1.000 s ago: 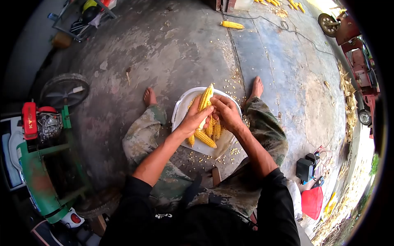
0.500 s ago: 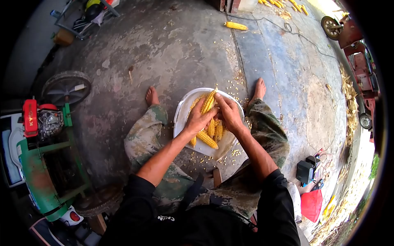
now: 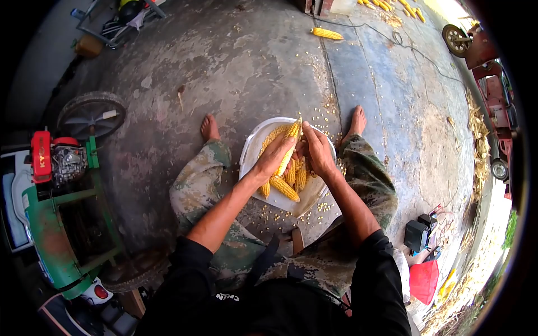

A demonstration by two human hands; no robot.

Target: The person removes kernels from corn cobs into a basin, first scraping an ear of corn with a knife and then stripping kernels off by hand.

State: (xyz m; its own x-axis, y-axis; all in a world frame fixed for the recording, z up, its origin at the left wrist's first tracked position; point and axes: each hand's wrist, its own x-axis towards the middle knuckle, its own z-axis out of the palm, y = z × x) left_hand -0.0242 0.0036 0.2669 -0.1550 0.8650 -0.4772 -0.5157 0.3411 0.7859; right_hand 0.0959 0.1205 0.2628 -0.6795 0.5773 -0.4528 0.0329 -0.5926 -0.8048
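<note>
My left hand (image 3: 273, 158) is wrapped round a yellow ear of corn (image 3: 291, 133), its tip pointing away from me. A pale strip runs down the ear's right side where kernels are gone. My right hand (image 3: 318, 150) is closed against that side, its thumb by the tip and its other fingers curled and partly hidden. Below both hands is a white basin (image 3: 245, 159) between my legs. More ears of corn (image 3: 284, 189) lie in it, with loose kernels (image 3: 273, 135) along its far left side.
Loose kernels (image 3: 274, 215) are scattered on the concrete floor around the basin. A single ear (image 3: 327, 33) lies farther off, near a dark cable (image 3: 397, 38). A green machine with a red engine (image 3: 42, 157) stands left; a black box (image 3: 416, 235) and red scoop-like object (image 3: 423, 281) are right.
My left hand has turned the ear slightly, so its pale stripped side now shows. My right thumb has shifted along the tip. The whole view has moved a little.
</note>
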